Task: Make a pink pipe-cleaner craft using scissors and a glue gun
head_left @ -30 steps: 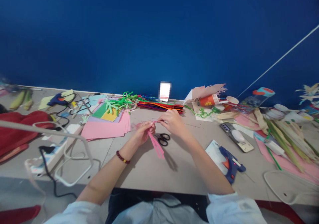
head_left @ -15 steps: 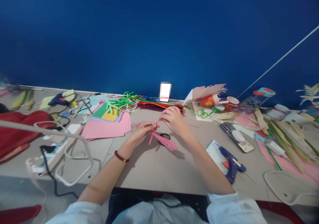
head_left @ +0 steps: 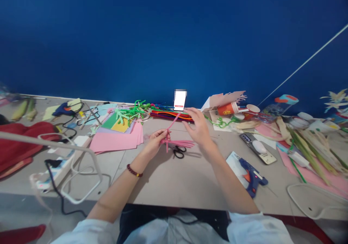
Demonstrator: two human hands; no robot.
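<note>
My left hand [head_left: 158, 139] is closed on a bunch of pink pipe cleaners [head_left: 181, 143], gripped near one end. Most of the stems stick out to the right, one points down, and one slants up and away toward the back. To the right, my right hand [head_left: 200, 129] is raised with fingers apart and nothing visible in it, close to the slanted stem's far end. Beneath the pink bunch, black-handled scissors [head_left: 179, 152] lie on the table, their blades partly hidden.
Behind my hands lie colourful pipe cleaners [head_left: 174, 116] and a lit phone [head_left: 179, 101] against the blue wall. Pink paper [head_left: 114, 141] and a power strip [head_left: 63, 164] are at left. On the right are a blue glue gun [head_left: 254, 180], another phone [head_left: 268, 159] and corn husks [head_left: 312, 157].
My right hand has let go of the pink pipe cleaner and moved right, fingers spreading. One stem now stands out toward the back, the bunch has turned, and more of the scissors shows.
</note>
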